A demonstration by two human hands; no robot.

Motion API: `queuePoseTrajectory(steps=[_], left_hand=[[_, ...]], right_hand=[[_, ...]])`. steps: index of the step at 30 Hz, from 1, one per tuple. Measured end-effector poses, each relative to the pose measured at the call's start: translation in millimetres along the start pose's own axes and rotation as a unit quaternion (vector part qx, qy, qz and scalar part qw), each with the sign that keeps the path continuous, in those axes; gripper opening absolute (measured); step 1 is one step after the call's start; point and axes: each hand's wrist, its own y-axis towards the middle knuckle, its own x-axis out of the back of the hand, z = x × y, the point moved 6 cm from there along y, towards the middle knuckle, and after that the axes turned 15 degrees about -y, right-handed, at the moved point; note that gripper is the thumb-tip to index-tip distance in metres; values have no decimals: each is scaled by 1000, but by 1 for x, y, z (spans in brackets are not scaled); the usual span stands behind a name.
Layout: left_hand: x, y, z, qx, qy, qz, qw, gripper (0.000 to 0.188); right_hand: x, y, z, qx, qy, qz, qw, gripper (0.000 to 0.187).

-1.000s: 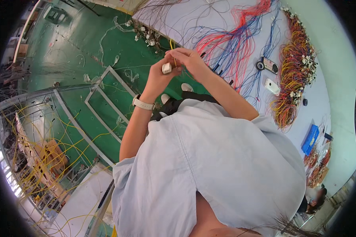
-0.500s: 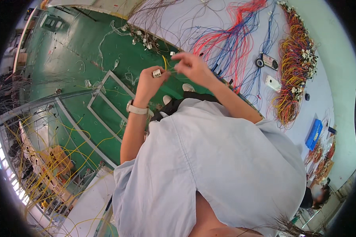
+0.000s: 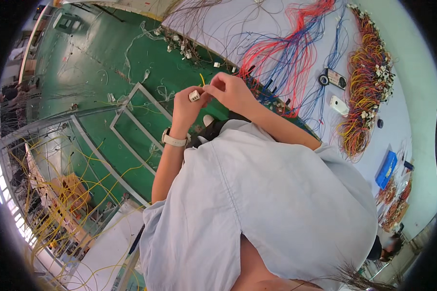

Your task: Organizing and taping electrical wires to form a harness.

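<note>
My left hand [image 3: 186, 105] is closed around a small white plastic connector [image 3: 194, 96], whose face with dark openings points up toward me. Close against it, my right hand [image 3: 231, 92] has thumb and forefinger pinched together beside the connector. A short yellow wire [image 3: 202, 78] sticks up just beyond the two hands; whether the right fingers grip it I cannot make out. A white watch [image 3: 174, 140] is on my left wrist.
To the right, a pale table [image 3: 296, 92] bears red wires [image 3: 260, 53], blue wires and a thick bundle of multicoloured harnesses [image 3: 366, 92]. A white phone [image 3: 339, 105] and a blue box [image 3: 386, 169] lie there. At left, a grey metal frame [image 3: 94, 150] carries yellow wires [image 3: 58, 203].
My right hand has come in from the right, its spread fingers closing to a pinch against the left hand. The left hand keeps the connector.
</note>
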Motion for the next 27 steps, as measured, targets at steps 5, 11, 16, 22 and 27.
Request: queuePoseTrajectory(steps=[5,11,16,22,27], left_hand=[[-4,-13,-15,-44,80,29,995,20],[24,-17,35,-5,-346,-173,922,33],[34,-16,97,127,-477,-174,852,35],[27,-20,75,169,-470,-127,857,36],[22,-25,72,212,-499,-132,830,35]], right_hand=[[-35,23,-30,-2,144,132,981,22],[-24,35,-30,-54,226,58,971,24],[-49,21,-26,-86,198,175,961,25],[-74,21,-40,95,138,111,980,32],[-81,21,-38,50,166,111,979,34]])
